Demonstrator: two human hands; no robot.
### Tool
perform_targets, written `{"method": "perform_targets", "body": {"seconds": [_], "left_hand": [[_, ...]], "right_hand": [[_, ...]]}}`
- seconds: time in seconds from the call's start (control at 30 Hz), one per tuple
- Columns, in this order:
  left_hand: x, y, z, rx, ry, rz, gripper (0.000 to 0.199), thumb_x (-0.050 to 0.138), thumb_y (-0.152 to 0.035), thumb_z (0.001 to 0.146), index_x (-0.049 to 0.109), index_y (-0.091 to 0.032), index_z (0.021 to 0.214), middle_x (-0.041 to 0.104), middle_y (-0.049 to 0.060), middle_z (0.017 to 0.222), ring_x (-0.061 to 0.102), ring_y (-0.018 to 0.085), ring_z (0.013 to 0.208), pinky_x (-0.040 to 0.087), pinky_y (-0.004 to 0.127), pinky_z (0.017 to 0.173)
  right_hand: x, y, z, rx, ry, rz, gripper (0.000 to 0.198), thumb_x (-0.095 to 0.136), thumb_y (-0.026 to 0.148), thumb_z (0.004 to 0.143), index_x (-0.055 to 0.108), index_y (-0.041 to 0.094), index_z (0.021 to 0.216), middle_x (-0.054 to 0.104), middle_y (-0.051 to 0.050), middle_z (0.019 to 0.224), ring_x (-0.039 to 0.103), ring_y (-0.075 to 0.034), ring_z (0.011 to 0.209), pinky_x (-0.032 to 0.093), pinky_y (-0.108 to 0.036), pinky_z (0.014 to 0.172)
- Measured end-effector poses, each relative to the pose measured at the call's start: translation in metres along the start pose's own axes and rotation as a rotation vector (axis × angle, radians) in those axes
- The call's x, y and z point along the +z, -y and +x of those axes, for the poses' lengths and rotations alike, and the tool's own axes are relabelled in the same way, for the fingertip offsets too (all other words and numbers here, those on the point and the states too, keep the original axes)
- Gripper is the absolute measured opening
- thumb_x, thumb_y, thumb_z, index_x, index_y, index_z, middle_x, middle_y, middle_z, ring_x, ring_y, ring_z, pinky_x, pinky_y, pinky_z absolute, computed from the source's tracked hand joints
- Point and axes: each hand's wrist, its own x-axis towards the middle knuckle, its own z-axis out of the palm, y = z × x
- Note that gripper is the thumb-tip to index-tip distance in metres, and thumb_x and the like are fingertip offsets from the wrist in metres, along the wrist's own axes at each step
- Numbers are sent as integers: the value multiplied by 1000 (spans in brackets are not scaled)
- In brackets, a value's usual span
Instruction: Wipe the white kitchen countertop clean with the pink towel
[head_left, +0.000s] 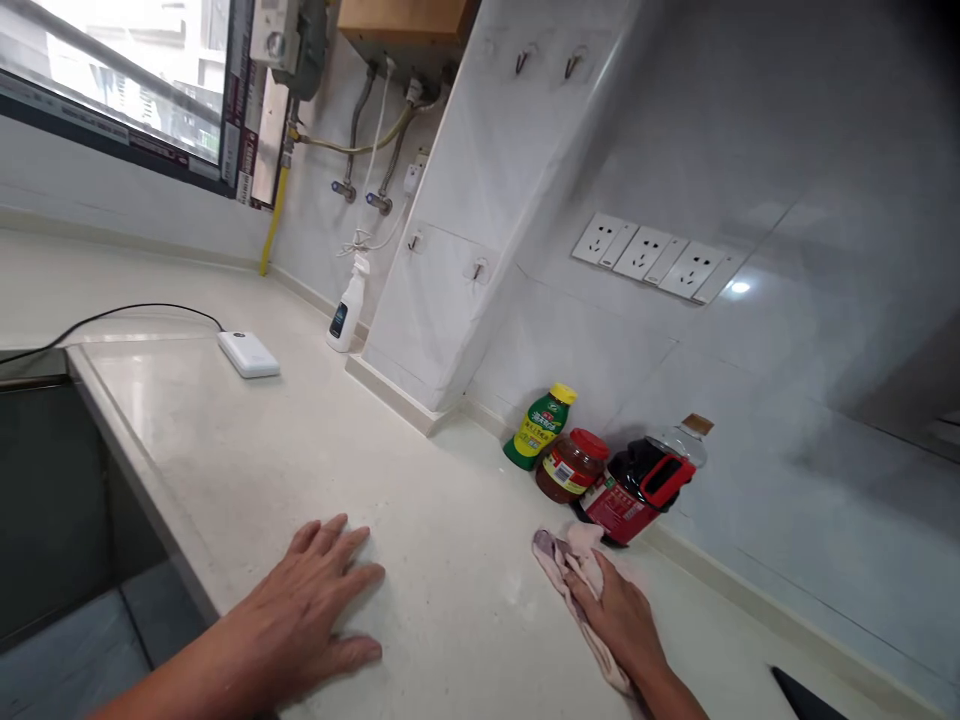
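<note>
My right hand point(619, 610) presses a pinkish cloth point(559, 565) onto the pale countertop point(442, 590), its fingers bent over the fabric. Just beyond the cloth stands a dark sauce jug point(619, 505) with a red label and a red-and-black handle. To its left are a red-lidded jar point(571, 466) of brown paste and a green squeeze bottle point(540, 428) with a yellow cap. Near the counter's front edge, my left hand point(315, 595) rests palm down with fingers spread, holding nothing.
A white power bank point(248, 355) with a black cable lies at the far left. By the wall stands a white spray bottle point(349, 308). A tiled pillar point(450, 270) juts out behind the counter. A dark flat object point(802, 695) shows at the lower right.
</note>
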Motion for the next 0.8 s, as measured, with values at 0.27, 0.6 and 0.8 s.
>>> {"method": "perform_targets", "body": {"seconds": [0.27, 0.6, 0.8], "left_hand": [[-3, -4, -2, -26, 34, -50, 56, 78, -53, 82, 65, -30, 132, 53, 10, 152, 36, 49, 146, 36, 77, 111], [-13, -6, -5, -5, -87, -66, 44, 71, -48, 90, 66, -25, 128, 60, 10, 144, 48, 40, 140, 41, 68, 114], [5, 2, -5, -28, -192, -10, 65, 66, -52, 94, 47, -28, 152, 30, 15, 167, 27, 41, 153, 39, 64, 116]], "right_hand": [[17, 109, 76, -188, 2, 19, 87, 34, 65, 91, 37, 1, 149, 44, -22, 154, 42, -35, 141, 31, -50, 118], [25, 234, 120, -369, 3, 118, 64, 42, 51, 99, 43, 11, 149, 46, -16, 154, 40, -29, 144, 27, -50, 120], [20, 292, 34, -642, 58, 169, 65, 58, 53, 96, 42, 25, 152, 45, -9, 156, 34, -24, 147, 22, -47, 123]]}}
